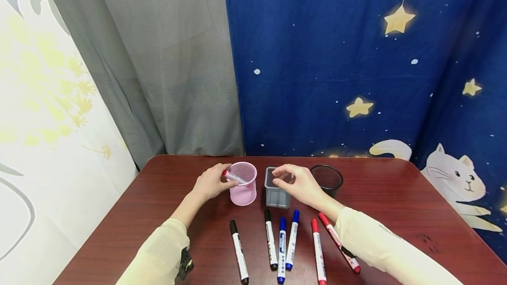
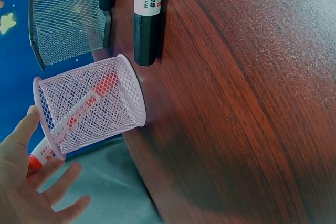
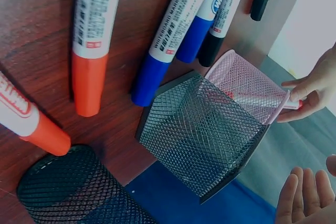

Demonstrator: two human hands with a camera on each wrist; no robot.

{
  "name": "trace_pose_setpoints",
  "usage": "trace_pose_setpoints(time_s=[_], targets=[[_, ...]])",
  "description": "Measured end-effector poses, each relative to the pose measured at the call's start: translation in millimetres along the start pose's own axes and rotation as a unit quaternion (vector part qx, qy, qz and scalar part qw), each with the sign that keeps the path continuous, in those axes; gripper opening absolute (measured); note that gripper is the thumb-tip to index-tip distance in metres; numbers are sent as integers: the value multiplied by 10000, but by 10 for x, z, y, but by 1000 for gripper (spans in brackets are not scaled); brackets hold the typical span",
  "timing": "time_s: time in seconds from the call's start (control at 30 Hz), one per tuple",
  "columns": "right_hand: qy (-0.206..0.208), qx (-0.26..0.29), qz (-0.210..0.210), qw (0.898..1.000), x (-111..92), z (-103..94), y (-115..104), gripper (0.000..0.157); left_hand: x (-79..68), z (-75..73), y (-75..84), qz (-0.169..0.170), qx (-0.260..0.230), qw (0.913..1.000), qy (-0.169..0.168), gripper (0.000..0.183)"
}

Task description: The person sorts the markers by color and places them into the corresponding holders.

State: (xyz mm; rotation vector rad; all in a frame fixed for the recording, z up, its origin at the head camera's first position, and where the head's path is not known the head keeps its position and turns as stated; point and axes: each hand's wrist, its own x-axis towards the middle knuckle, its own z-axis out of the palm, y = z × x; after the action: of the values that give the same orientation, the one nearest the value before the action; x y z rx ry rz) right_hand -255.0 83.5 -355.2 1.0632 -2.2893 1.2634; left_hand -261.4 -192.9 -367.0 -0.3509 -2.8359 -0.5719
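My left hand is at the rim of the pink mesh cup, its thumb and fingers spread around the protruding end of a red marker. That marker leans inside the cup, its red cap downward. In the left wrist view, the thumb tip lies by the rim, apart from the marker. My right hand hovers over the grey square mesh holder, thumb and fingers loosely bent with nothing between them. The holder's mesh shows no marker inside.
A black round mesh cup stands right of the holder, partly behind my right wrist. Nearer on the brown table lie two black markers, two blue markers and two red markers. Curtains hang behind.
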Motion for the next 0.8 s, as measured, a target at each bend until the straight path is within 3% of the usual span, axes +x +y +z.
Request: trace_pose_setpoints(time_s=[0.17, 0.53, 0.8], targets=[[-82, -186, -133, 9997, -74, -33, -13, 17, 2, 0, 4, -1, 9, 10000, -6, 63], [-226, -32, -256, 9994, -268, -58, 10, 17, -3, -12, 14, -10, -33, 10000, -9, 63], [-408, 111, -39, 9991, -403, -101, 26, 16, -8, -13, 15, -4, -45, 10000, -11, 62]])
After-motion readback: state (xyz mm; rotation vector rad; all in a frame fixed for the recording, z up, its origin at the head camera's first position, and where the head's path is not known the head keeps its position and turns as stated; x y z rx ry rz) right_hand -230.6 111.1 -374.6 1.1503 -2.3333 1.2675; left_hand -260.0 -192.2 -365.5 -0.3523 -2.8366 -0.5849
